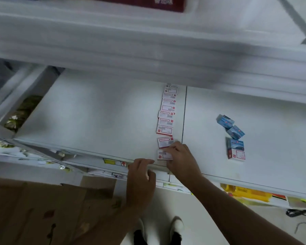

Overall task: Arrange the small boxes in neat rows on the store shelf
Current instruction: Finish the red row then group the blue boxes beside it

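Right hand (pixel 179 156) on front white/red box (pixel 163 155); print too blurred.

right hand (pixel 179 156) on front box (pixel 163 155) — shelf (pixel 95 112)

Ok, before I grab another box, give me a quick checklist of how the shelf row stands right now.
1. Right hand on the front white box: ok, fingers touching it.
2. Left hand free: ok, resting on the shelf edge.
3. Row of white boxes straight: not ok, several sit slightly skewed.
4. Blue boxes lined up: not ok, three lie scattered on the right.
5. Row reaches the shelf back: cannot tell, upper shelf hides it.
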The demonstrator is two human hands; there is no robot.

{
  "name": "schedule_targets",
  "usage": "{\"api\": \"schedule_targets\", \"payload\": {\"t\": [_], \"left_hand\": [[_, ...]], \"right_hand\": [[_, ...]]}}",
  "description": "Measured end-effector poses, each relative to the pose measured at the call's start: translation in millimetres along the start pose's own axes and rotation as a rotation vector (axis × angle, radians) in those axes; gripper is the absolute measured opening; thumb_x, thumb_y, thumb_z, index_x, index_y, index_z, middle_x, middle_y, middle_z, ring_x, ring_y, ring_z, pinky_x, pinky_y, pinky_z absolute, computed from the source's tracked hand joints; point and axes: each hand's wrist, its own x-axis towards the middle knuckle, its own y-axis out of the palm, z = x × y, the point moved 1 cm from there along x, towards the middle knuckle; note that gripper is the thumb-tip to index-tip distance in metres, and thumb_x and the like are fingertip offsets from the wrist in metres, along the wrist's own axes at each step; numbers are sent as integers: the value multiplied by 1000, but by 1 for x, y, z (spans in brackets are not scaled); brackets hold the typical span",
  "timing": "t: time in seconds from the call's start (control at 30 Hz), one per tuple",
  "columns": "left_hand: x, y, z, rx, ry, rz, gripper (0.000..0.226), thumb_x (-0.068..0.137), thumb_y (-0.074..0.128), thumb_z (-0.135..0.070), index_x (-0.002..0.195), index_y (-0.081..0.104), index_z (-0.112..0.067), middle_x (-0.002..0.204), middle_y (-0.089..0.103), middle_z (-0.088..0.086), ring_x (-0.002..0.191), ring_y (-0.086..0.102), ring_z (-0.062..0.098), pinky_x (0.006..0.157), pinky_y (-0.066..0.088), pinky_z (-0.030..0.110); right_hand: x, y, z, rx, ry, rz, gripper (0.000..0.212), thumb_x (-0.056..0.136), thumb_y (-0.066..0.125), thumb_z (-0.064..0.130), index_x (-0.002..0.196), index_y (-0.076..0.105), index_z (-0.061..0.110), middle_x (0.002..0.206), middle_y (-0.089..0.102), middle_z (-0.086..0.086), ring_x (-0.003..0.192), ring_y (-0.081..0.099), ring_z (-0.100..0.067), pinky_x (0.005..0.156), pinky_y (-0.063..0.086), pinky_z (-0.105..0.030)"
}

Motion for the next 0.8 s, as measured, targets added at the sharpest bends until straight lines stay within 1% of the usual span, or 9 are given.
{"api": "schedule_targets", "payload": {"t": [0.13,0.2,0.27,0.33,0.43,0.5,0.6,0.73,0.8], "left_hand": [[3,-6,-2,-84,-83,43,51,90,66,2,120,59,-39,119,58,-17,108,62,9,90,60,32],[10,-7,-10,-165,-212,78,46,98,63,-4,125,57,-41,122,58,-21,115,61,7,94,56,24],[16,-6,-24,-270,-373,93,38,105,61,-12,132,56,-39,130,60,-18,122,59,7,95,46,12],[22,-3,-39,-369,-495,110,32,110,57,-20,140,57,-32,138,61,-13,124,57,6,94,42,9],[25,5,-54,-578,-580,95,28,115,48,-25,140,58,-25,132,68,-12,114,66,-2,84,52,8],[28,13,-58,-700,-647,56,29,115,47,-34,140,59,-26,133,68,-9,123,66,5,97,58,20],[32,23,-57,-842,-741,60,63,100,49,-65,153,52,-30,148,63,-6,139,59,20,121,46,46],[42,29,-59,-906,-763,79,88,84,49,-84,156,48,-34,152,61,-8,142,57,21,124,42,47],[49,29,-61,-895,-765,79,98,78,46,-89,158,47,-33,155,58,-6,144,54,21,126,38,48]], "right_hand": [[-17,-5,6,126,139,-156,38,91,75,26,129,65,29,129,56,13,118,53,-13,95,55,-25],[-28,-16,18,426,295,-299,28,96,72,27,121,64,36,116,57,29,112,59,-9,88,51,-16],[-39,-24,33,847,476,-374,27,103,65,23,118,57,44,111,62,31,112,64,-4,75,51,-6],[-46,-22,42,1051,501,-360,30,108,54,15,117,54,43,103,68,36,107,64,10,73,47,-1],[-48,-11,51,1148,481,-263,31,112,43,15,129,49,40,102,60,53,104,57,25,78,44,2],[-46,-3,51,1160,494,-232,29,113,38,19,129,49,41,103,56,57,106,54,28,80,42,3],[-39,2,51,1151,505,-225,28,114,36,27,129,47,47,110,54,57,113,51,26,85,42,1],[-29,9,48,1103,492,-211,38,114,35,35,150,41,42,138,53,40,127,47,18,98,37,-4],[-23,7,49,1098,490,-189,40,114,36,37,153,36,43,145,43,41,126,41,25,98,30,-3]]}}
